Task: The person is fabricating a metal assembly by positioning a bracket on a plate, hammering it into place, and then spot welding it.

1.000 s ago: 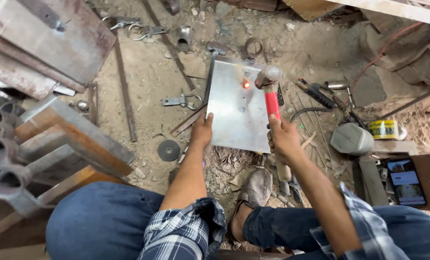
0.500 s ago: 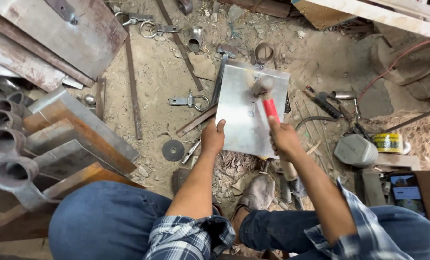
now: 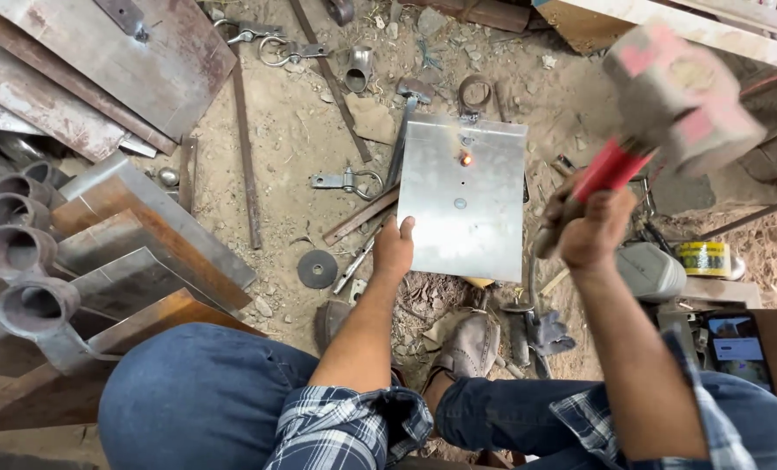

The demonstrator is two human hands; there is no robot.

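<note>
A rectangular shiny metal sheet [image 3: 467, 204] lies on the sandy ground in front of me. A small spot [image 3: 465, 159] glows orange near its far end, with small holes in a line below it. My left hand [image 3: 394, 248] presses on the sheet's near left corner. My right hand [image 3: 589, 228] grips the red handle of a hammer [image 3: 676, 96], raised high to the right of the sheet, its grey head blurred and close to the camera.
Rusty plates and angle irons [image 3: 101, 218] with pipe stubs are piled at left. Rods, a clamp [image 3: 347, 182], rings and a round disc [image 3: 317, 269] litter the sand. A yellow tape roll [image 3: 703, 258], a grey tool [image 3: 654, 270] and a phone [image 3: 736, 346] sit at right.
The hammer has swung up from the sheet to high at the right, near the camera. The glowing spot shows again. My left hand stays on the sheet's edge.
</note>
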